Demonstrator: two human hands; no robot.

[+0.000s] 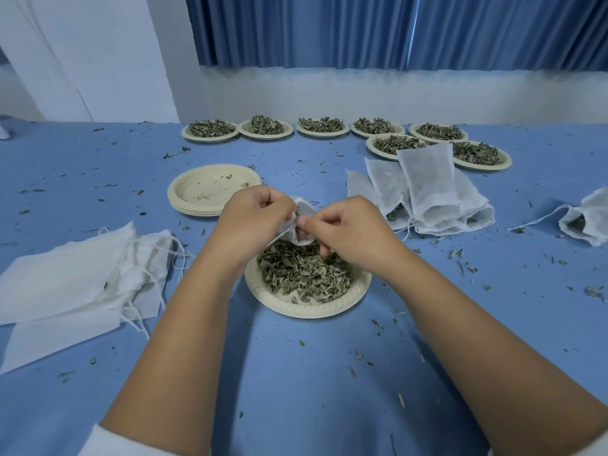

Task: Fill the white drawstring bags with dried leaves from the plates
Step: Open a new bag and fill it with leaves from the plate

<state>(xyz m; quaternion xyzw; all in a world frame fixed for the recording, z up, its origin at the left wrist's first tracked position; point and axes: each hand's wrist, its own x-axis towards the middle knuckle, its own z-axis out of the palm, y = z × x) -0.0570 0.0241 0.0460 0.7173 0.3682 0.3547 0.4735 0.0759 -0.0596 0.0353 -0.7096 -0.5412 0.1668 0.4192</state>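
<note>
1. Bag (305,237), white with a drawstring, is held just above the far rim of the near plate (306,310), its mouth pulled between both hands.
2. Left hand (255,215) pinches the bag's left edge with curled fingers; right hand (345,225) pinches the opposite edge, its lower fingers curled down towards the dried leaves (302,274).
3. Both hands sit close together, clamped on the same bag, over the far side of the near plate.
4. Dried leaves fill the near plate, which rests on the blue bench (312,373).
5. Beyond and left of the near plate stands a stack of empty plates (204,182) with a few crumbs.
6. Left of the near plate lies a loose pile of flat empty bags (65,278), strings trailing.
7. Beyond and right of it, filled bags (427,192) lean together; one more filled bag (589,218) lies further right.
8. Far beyond the near plate, full plates (265,137) line the back of the bench.
9. Leaf bits (460,264) are scattered on the bench all around the near plate.
</note>
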